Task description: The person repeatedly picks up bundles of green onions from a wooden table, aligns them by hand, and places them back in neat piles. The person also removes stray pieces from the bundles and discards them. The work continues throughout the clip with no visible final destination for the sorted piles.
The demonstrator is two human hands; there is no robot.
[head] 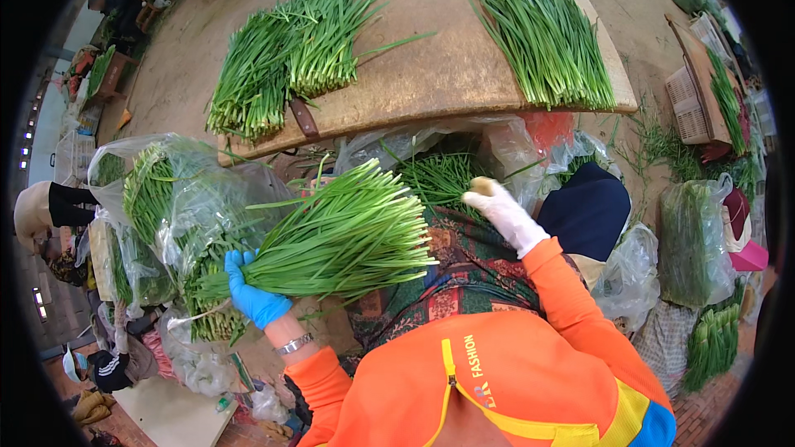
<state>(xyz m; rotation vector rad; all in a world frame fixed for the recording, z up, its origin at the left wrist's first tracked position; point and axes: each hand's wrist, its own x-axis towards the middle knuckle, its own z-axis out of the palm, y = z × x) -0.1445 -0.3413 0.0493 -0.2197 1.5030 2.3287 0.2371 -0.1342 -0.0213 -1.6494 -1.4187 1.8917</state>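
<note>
My left hand (pixel 256 288), in a blue glove, grips a thick bunch of long green leafy stalks, like garlic chives (pixel 348 236), near its leaf end; the pale cut ends fan out to the right. My right hand (pixel 500 208), in a whitish glove with a yellowish fingertip, is over my lap beside a loose heap of stalks (pixel 444 177) in a plastic bag. Whether its fingertips pinch any stalk I cannot tell. On the wooden board (pixel 428 68) ahead lie stalk piles at the left (pixel 292 56) and at the right (pixel 546 43). A brown handle (pixel 304 118) sticks out by the left pile.
Clear plastic bags of greens stand at my left (pixel 205 217) and far right (pixel 692 242). A dark blue cloth-like item (pixel 585 211) is beside my right arm. A plastic crate (pixel 688 105) sits under another board. Other people are at the left edge.
</note>
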